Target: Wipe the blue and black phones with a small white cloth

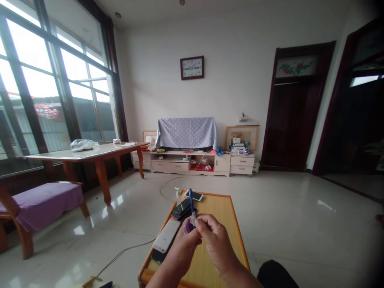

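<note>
Over the small wooden table, both of my hands are closed together around a slim blue pen-like stick [191, 201], which points up and away from me. At its lower part sits a small whitish, translucent piece [193, 218], pinched by the thumb and fingers of my right hand [214, 236]. My left hand [186, 245] grips the stick's lower end, with a shiny purple piece [188, 227] showing by its fingers. What the purple piece is cannot be made out. The stick's bottom end is hidden by my hands.
On the wooden table [219, 208] lie several phones, among them a silver phone [167, 236], a dark phone [181, 207] and a white phone [194, 195]. A clear pump bottle [178, 196] stands at the far left corner. A cable [126, 249] runs across the floor.
</note>
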A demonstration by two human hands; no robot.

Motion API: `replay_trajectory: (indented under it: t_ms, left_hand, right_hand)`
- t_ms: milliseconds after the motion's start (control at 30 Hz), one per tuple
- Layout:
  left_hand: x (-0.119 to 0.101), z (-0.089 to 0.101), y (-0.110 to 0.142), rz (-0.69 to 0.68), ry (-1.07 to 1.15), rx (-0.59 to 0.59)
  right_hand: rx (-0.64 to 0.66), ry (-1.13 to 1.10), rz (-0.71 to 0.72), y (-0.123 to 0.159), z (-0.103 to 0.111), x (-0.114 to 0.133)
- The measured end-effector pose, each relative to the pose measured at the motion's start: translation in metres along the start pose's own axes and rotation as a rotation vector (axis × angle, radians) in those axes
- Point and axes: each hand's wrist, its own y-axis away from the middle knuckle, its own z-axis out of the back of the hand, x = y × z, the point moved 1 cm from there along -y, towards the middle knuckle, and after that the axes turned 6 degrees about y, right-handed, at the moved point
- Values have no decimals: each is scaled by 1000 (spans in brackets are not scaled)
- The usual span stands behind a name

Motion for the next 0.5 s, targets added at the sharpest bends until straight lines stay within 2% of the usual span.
replay_trajectory:
  t_ms: [333, 500]
  left_hand:
    - [2, 25, 6, -25, 73, 4]
    - [-2, 28, 10, -82, -15, 75]
  right_hand:
    - [46, -13, -54, 7, -13, -6]
    - [-16, 0, -36, -3, -11, 8]
